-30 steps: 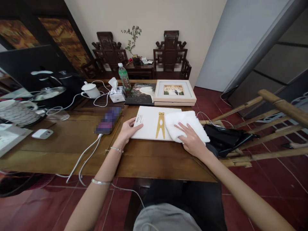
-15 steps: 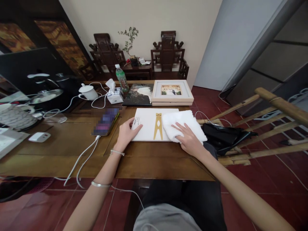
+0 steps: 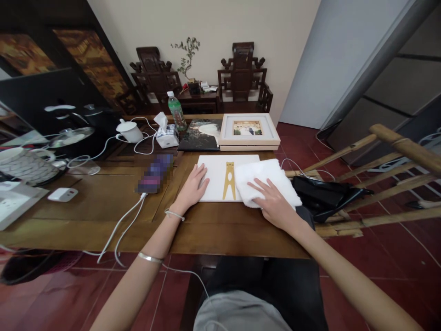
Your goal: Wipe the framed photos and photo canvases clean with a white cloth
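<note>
A flat white rectangular piece (image 3: 215, 179), a board or thin box, lies on the wooden table in front of me. On it is a gold-coloured flat shape (image 3: 229, 180) with a small animal-like head and two long legs. My left hand (image 3: 193, 187) rests flat over the left edge of the white piece, fingers stretched out. A folded white towel (image 3: 253, 172) covers the right end of the white piece and reaches past its edge. My right hand (image 3: 275, 204) lies on the towel with its fingers spread.
Behind lie a framed photo (image 3: 250, 131) and a dark picture panel (image 3: 196, 140). To the left are a phone (image 3: 153, 177) with cables, a tissue box (image 3: 167, 136), a green bottle (image 3: 177, 111) and a lidded white cup (image 3: 130, 132). A bamboo chair (image 3: 396, 142) stands at right.
My left hand has shifted onto the left edge of the white piece and its fingers now lie flatter, covering the printed text. My right hand and the towel have moved slightly toward me.
</note>
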Tool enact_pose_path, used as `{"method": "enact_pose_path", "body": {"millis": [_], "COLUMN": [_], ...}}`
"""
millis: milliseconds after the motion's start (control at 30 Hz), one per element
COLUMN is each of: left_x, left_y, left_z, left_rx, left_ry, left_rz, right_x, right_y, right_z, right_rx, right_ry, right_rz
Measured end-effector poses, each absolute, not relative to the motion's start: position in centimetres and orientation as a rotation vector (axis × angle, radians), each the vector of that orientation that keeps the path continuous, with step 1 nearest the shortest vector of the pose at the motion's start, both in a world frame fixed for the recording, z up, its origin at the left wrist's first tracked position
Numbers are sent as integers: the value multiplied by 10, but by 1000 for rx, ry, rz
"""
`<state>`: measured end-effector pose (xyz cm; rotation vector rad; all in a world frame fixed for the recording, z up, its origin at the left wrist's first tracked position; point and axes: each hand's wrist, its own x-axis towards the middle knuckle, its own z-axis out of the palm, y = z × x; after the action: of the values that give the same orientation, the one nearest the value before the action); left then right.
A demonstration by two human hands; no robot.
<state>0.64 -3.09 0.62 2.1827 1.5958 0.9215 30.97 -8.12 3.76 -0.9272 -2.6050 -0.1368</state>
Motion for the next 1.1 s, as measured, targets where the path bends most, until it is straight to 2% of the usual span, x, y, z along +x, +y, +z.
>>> {"method": "enact_pose_path", "body": {"millis": [233, 533, 667, 800, 1000, 1100], "left_x": [6, 1, -1, 1, 6, 7], "left_y": [-31, -27, -25, -24, -27, -27], "left_z": [10, 9, 10, 9, 7, 8], "left_rx": [2152, 2154, 2135, 2120, 2130, 2132], "left_ry": [1550, 1541, 1550, 1571, 1583, 1570], "left_rz": [895, 880, 903, 902, 905, 902], "right_x": [310, 293, 288, 288, 305, 313], "right_y": [-94, 10, 30, 2, -89, -109], "right_z": [47, 61, 69, 63, 56, 59], "right_rx": [-951, -1141, -1170, -1180, -1036, -973], "right_ry": [-2683, -2676, -2670, -2649, -2695, -2726], "right_rz": [-40, -8, -7, -55, 33, 56]}}
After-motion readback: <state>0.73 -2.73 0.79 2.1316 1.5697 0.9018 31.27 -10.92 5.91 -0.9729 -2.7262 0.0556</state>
